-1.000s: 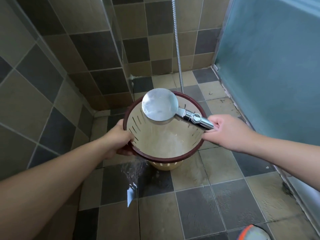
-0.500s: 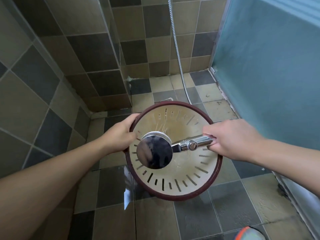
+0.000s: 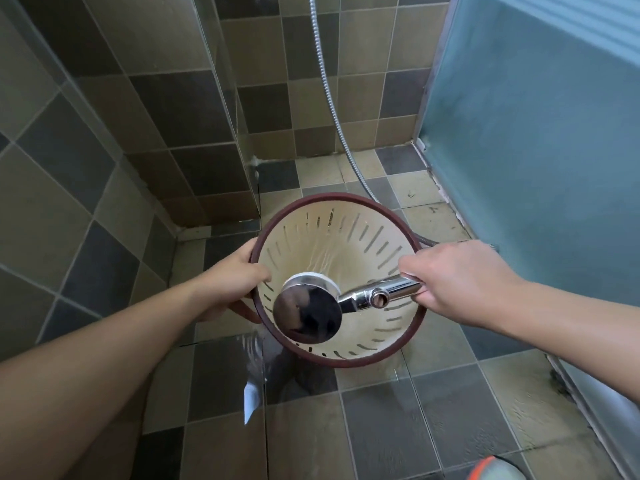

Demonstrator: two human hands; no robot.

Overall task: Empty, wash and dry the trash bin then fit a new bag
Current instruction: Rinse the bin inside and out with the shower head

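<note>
Item: round cream plastic trash bin with slotted wall and dark red rim (image 3: pixel 346 237), held above the wet tiled shower floor (image 3: pixel 433 420), mouth towards the viewer. Its base is hidden behind the chrome hand shower head (image 3: pixel 307 311) (spray face turned away, into the bin). Left hand (image 3: pixel 230 289) grips the rim's left edge. Right hand (image 3: pixel 453 277) wraps the shower handle; the metal hose (image 3: pixel 332 109) passes behind the bin.

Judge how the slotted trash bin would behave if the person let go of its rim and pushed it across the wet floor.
The trash bin is probably light: the left hand holds it by the rim alone. Its thin, slotted walls likely flex a little. On the wet floor tiles it would probably slide easily, and may tip.
</note>
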